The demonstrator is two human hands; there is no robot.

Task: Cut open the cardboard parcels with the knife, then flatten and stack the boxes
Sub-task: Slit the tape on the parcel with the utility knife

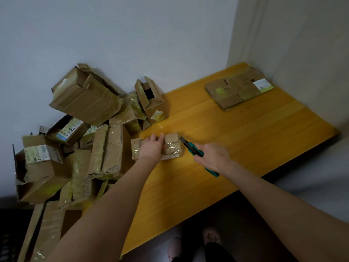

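Cardboard fills the left end of your yellow wooden table [245, 140], where a heap of opened boxes [105, 148] leans against the white wall [132, 35]. At the top of that heap a large carton [85, 97] lies tilted with its flaps loose, and its inside is too dark to read. Just right of it a narrow box [151, 103] stands upright with the top flaps up; the opening shows only black, so you cannot tell what it holds. In front of you, near the middle of the table, sits the small taped parcel [171, 146], sealed under shiny clear tape. Your left hand [151, 149] lies on top of it with the fingers stretched forward and close together, pressing it down. Your right hand [214, 157] is curled round the green handle of the utility knife [190, 147], whose blade points at the parcel's right edge, just beside it; whether the tip touches the tape cannot be told. Well apart, at the far right corner, a low stack of flattened boxes [238, 91] lies flat on the tabletop. Below the table's near edge, your pink clogs [211, 236] show on the floor.
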